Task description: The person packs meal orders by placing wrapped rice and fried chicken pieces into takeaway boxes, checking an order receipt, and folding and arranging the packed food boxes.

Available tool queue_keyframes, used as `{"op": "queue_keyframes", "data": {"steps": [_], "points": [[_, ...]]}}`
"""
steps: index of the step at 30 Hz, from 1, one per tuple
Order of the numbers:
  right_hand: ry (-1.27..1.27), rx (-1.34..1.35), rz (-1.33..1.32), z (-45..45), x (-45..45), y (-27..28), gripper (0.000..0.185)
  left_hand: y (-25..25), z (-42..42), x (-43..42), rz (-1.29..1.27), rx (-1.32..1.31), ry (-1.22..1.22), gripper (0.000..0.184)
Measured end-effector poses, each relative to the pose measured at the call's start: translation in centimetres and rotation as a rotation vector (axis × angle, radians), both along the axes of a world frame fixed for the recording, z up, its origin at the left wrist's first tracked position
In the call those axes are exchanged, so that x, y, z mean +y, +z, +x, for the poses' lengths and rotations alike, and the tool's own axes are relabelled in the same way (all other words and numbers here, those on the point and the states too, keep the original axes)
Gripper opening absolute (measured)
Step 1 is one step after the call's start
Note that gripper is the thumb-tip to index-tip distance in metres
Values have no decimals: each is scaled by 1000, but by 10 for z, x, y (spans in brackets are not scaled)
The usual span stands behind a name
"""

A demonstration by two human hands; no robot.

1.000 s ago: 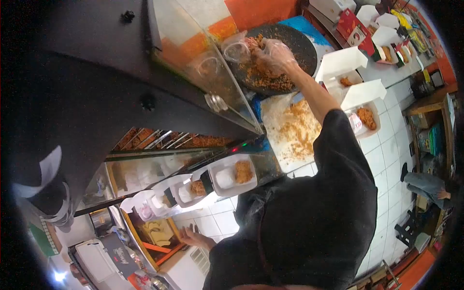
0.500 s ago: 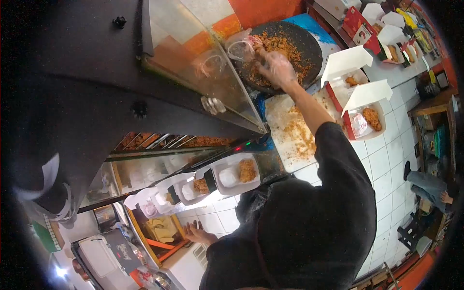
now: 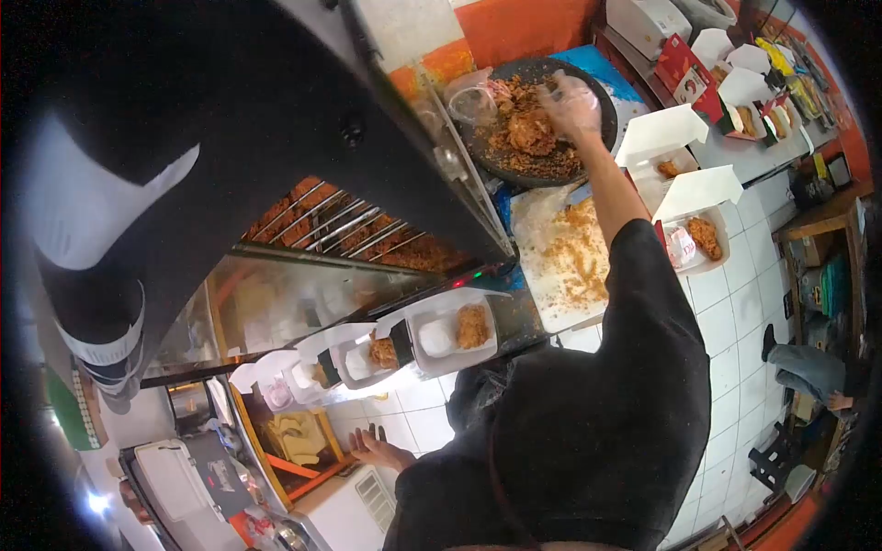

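My right hand point(image 3: 573, 108), in a clear plastic glove, hovers over the right part of a dark round stone dish point(image 3: 602, 138). Its slightly blurred fingers look apart, with nothing visible in them. Just left of them, a piece of fried chicken point(image 3: 531, 131) lies on reddish-brown crumbs. A clear plastic cup or bag point(image 3: 472, 103) stands at the dish's left side. My left hand point(image 3: 378, 450) is bare, fingers apart and empty, below the row of open boxes. The nearest box point(image 3: 427, 358) holds a white wrapped bundle and fried chicken.
A crumb-covered white board point(image 3: 568, 266) lies below the dish. Open boxes with chicken point(image 3: 705, 238) stand to the right. A glass-sided cabinet with a wire rack point(image 3: 340, 230) fills the left. At the far right is a person point(image 3: 808, 367) on the tiled floor.
My right hand has moved up and right from the dish's middle, and the chicken piece is now uncovered. The view has shifted, showing more of the cabinet rack. My left hand stays low and open.
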State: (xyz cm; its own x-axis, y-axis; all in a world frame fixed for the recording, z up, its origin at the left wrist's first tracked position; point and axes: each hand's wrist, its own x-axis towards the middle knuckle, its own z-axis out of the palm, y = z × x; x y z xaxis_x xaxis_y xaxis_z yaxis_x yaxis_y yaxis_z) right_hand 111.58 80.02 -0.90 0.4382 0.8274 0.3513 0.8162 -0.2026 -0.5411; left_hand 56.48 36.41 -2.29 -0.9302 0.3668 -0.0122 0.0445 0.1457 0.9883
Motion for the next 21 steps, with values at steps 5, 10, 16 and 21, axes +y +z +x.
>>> {"op": "queue_keyframes", "data": {"steps": [5, 10, 16, 21], "points": [[105, -56, -237, -42, -5, 18, 72, 0, -1, -7, -34, -65, 57, 38], [182, -153, -393, -68, -18, 0, 88, 2, -9, -4, -17, -21, 40, 40], [139, -192, -299, -73, -2, -33, 56, 2, -2, -15, -14, -48, 82, 40], [144, -303, 49, -73, -5, -47, 24, -7, -14, -25, 28, -65, 110, 42]]}}
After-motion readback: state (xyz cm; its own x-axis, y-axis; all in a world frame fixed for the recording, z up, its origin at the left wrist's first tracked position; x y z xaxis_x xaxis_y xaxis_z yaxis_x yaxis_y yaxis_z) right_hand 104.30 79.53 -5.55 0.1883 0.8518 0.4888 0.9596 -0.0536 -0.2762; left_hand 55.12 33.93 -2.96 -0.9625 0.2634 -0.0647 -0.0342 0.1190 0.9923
